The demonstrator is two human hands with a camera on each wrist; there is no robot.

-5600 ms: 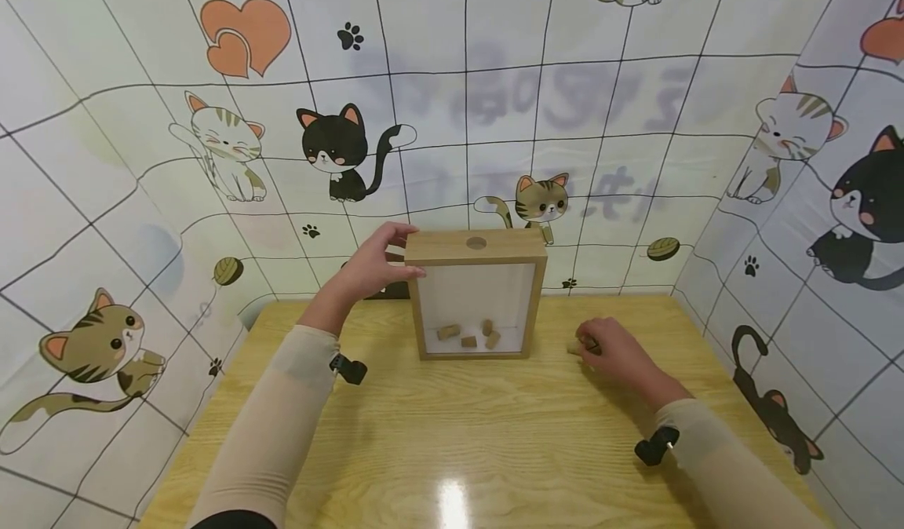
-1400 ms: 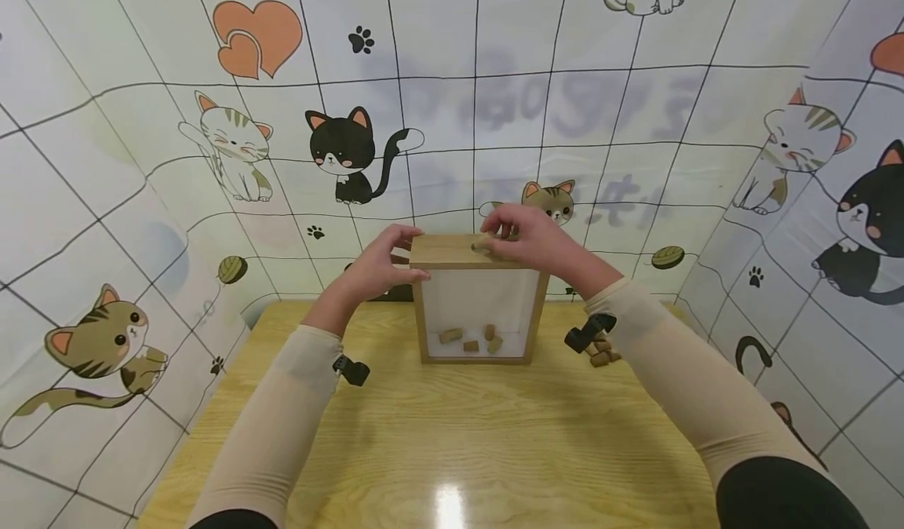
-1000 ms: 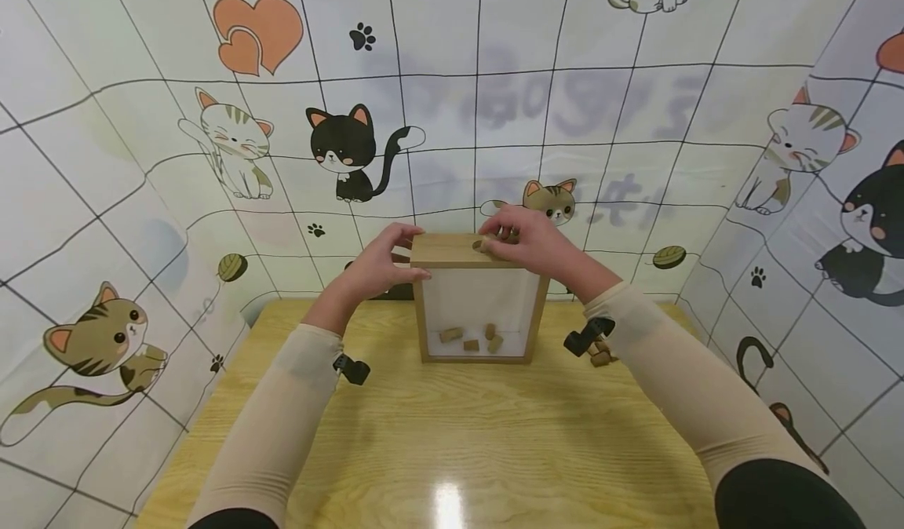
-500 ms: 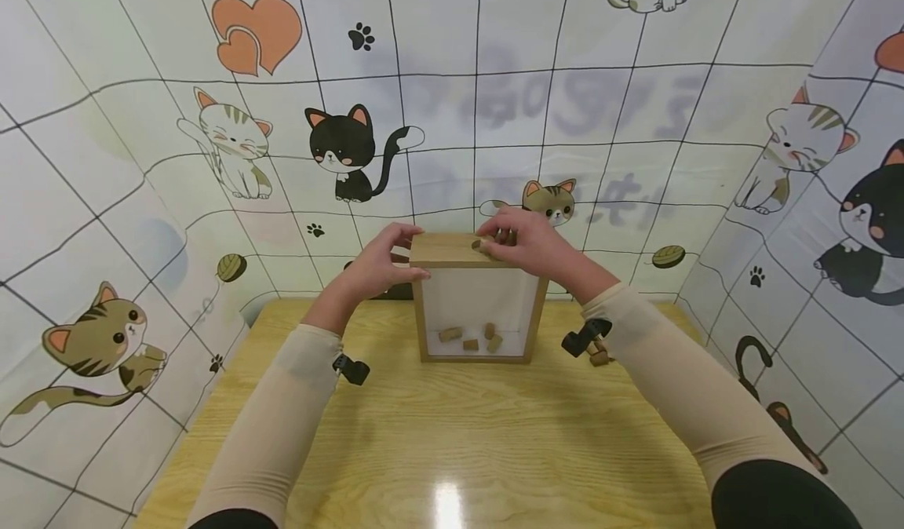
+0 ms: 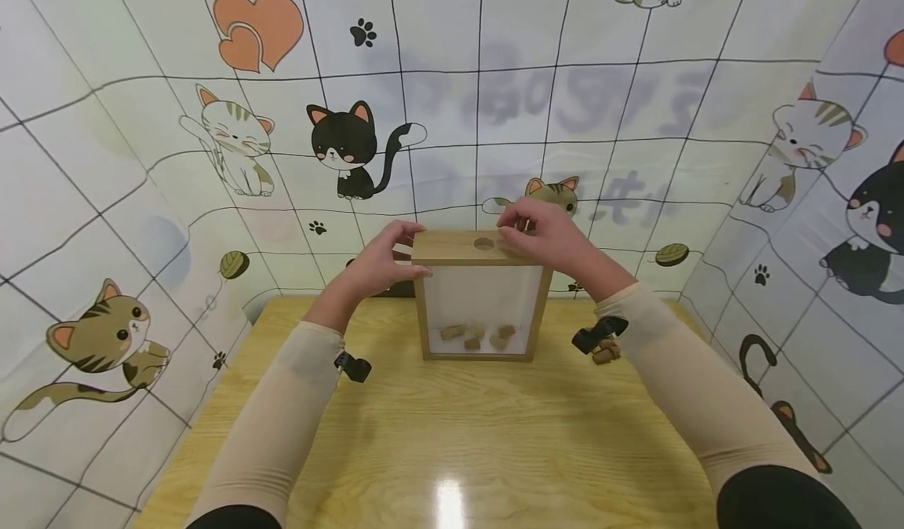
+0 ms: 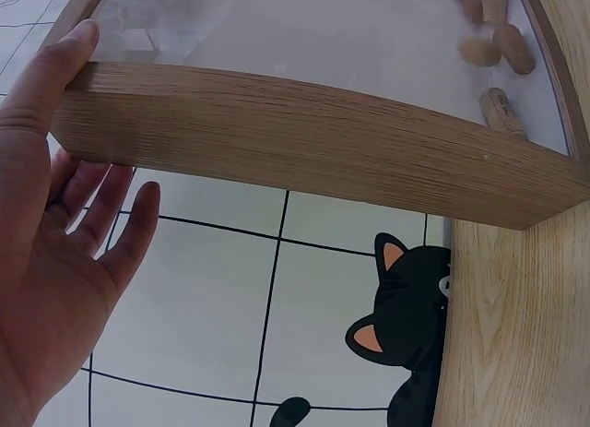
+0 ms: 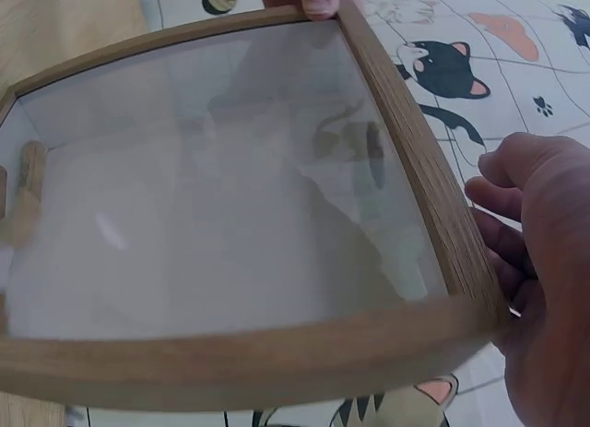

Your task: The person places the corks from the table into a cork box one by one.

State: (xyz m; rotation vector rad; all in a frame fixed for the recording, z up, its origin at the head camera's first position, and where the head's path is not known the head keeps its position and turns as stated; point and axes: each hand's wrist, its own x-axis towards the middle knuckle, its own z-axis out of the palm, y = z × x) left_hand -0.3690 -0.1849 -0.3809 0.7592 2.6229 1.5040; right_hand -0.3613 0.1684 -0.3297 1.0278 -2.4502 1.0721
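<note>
A shallow wooden box (image 5: 445,251) with a clear front stands upright on the table, a round hole (image 5: 483,243) in its top. Several corks (image 6: 513,49) lie at its bottom; some look blurred. My left hand (image 5: 381,260) grips the box's upper left corner, thumb (image 6: 69,58) on the front rim and fingers (image 6: 78,192) behind. Just right of the hole, my right hand (image 5: 547,235) hovers at the top with loosely curled fingers. In the right wrist view no cork shows in that hand (image 7: 553,252), which is beside the box's top edge.
A small pile of corks (image 5: 606,350) lies on the table (image 5: 395,435), right of the box and partly behind the right wrist's black camera (image 5: 599,334). A cat-patterned cloth wall (image 5: 438,105) rises behind and along both sides.
The right hand has shifted right off the hole, and the cork it pinched is gone from its fingers. Inside the box there is one more cork, and the corks at the bottom have moved.
</note>
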